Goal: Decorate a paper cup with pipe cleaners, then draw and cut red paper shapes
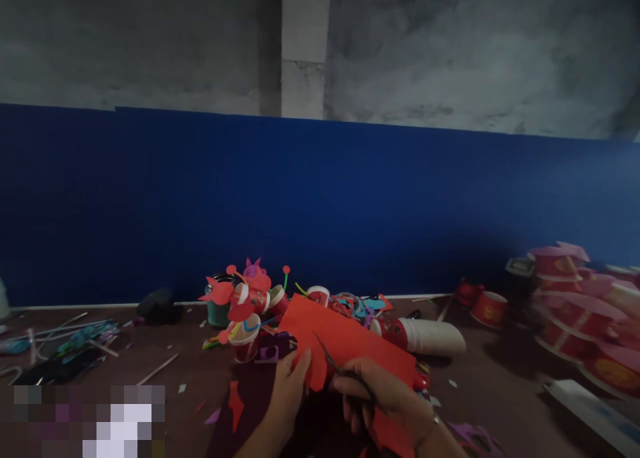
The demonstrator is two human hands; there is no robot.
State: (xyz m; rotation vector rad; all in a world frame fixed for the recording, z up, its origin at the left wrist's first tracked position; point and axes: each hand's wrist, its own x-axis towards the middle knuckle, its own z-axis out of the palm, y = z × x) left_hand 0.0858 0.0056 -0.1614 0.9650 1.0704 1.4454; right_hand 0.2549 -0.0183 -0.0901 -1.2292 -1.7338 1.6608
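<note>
A large sheet of red paper (pixel 345 331) is held up in front of me, tilted. My left hand (pixel 289 385) is closed on its lower left edge, with the thumb on top. In my right hand (pixel 370 391) is a pair of dark scissors (pixel 363 381), my fingers around the handles. The scissor blades point up and left and lie against the red paper. A cut flap (pixel 315 371) of the sheet hangs beside my left thumb. Part of the sheet behind my right hand is hidden.
Red paper cups with cut-paper shapes (pixel 253 298) stand behind my left hand. A stack of paper cups (pixel 433 337) lies on its side to the right. Pink and red cup constructions (pixel 575 311) fill the far right. Straws and scraps (pixel 75 341) litter the left. A blue panel (pixel 310 205) stands behind the table.
</note>
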